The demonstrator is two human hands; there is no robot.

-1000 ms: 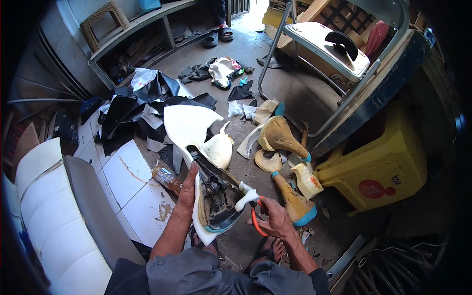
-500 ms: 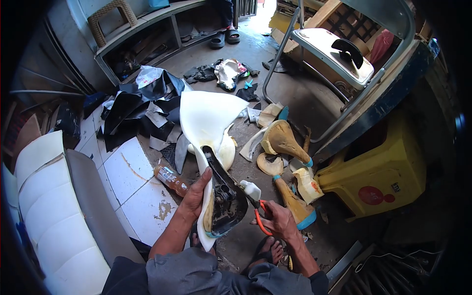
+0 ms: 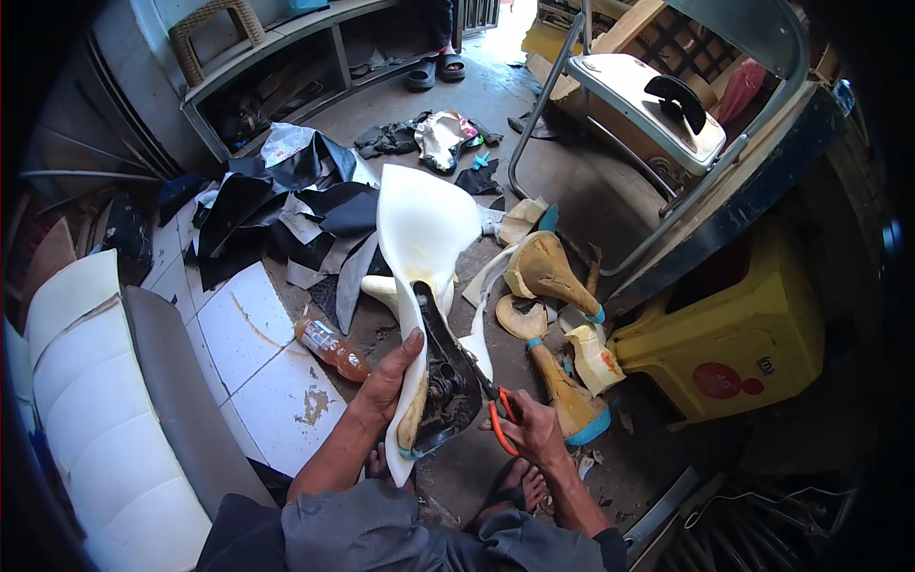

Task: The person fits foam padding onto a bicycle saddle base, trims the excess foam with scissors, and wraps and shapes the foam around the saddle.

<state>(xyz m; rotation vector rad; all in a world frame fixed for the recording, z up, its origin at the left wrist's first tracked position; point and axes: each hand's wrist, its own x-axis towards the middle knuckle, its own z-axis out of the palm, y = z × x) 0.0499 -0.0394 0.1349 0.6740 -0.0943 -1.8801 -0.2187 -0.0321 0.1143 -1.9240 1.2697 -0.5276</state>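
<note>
Prob. trimming: L hand (image 3: 386, 377) clamps white moulded foam (image 3: 424, 224) w/ black plastic shell (image 3: 459, 404), centre, above floor (image 3: 581, 176); R hand (image 3: 537, 427) grips orange-handled scissors (image 3: 494, 425) at right edge. Clean cut needs firm L hold.

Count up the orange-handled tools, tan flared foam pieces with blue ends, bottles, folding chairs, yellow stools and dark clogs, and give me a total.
Orange-handled tool: 1
Tan flared foam pieces: 2
Bottle: 1
Folding chair: 1
Yellow stool: 1
Dark clogs: 2
Total: 8
</note>
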